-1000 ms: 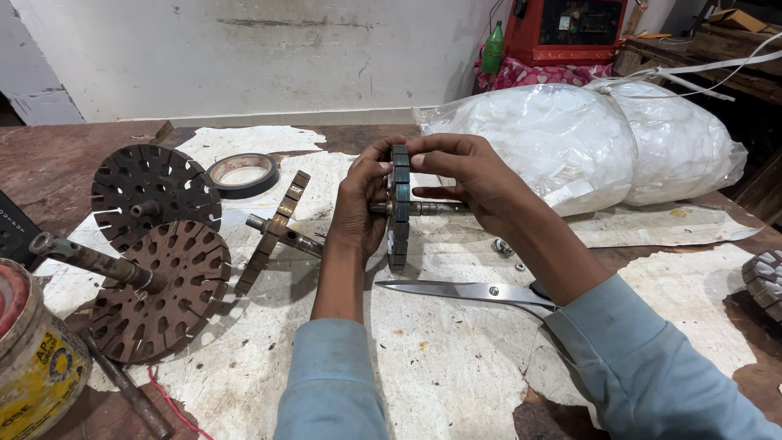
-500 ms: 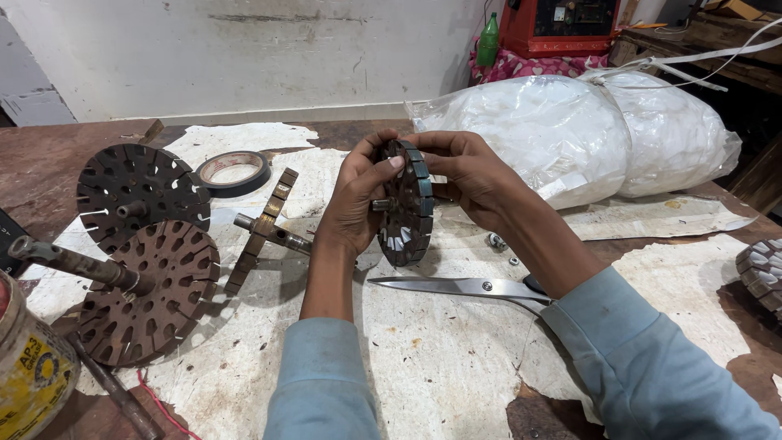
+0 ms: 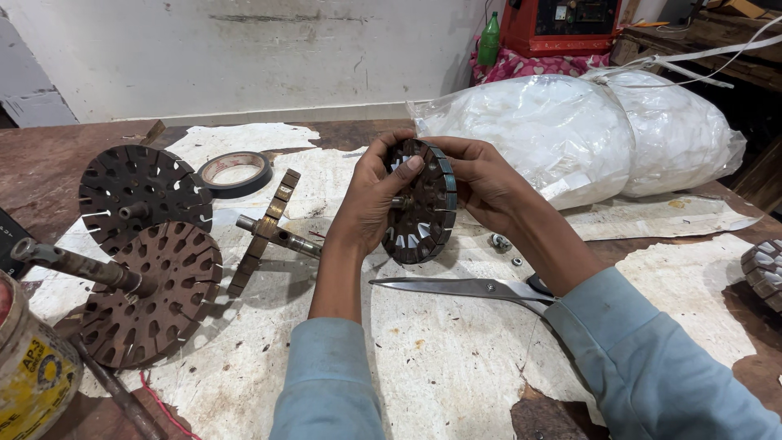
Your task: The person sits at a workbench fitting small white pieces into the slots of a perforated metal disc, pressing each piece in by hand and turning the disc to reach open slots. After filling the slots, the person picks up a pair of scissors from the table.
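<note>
I have both hands raised over the middle of the desk (image 3: 49, 163), holding a slotted rotor (image 3: 419, 204) between them. My left hand (image 3: 371, 200) has its grip closed on the rotor's left face, thumb lying across the top of the disc. My right hand (image 3: 481, 183) clasps the rim from the right, fingers curled over the upper edge. The rotor stands nearly upright, its slotted face turned toward me, just above the torn white paper (image 3: 423, 358).

Scissors (image 3: 456, 287) lie on the paper right below the rotor, near my right forearm. To the left, well apart, rest a thin disc on a shaft (image 3: 269, 232), two larger slotted discs (image 3: 151, 244) and a tape roll (image 3: 236, 171). White plastic bags (image 3: 570, 130) sit behind my right hand.
</note>
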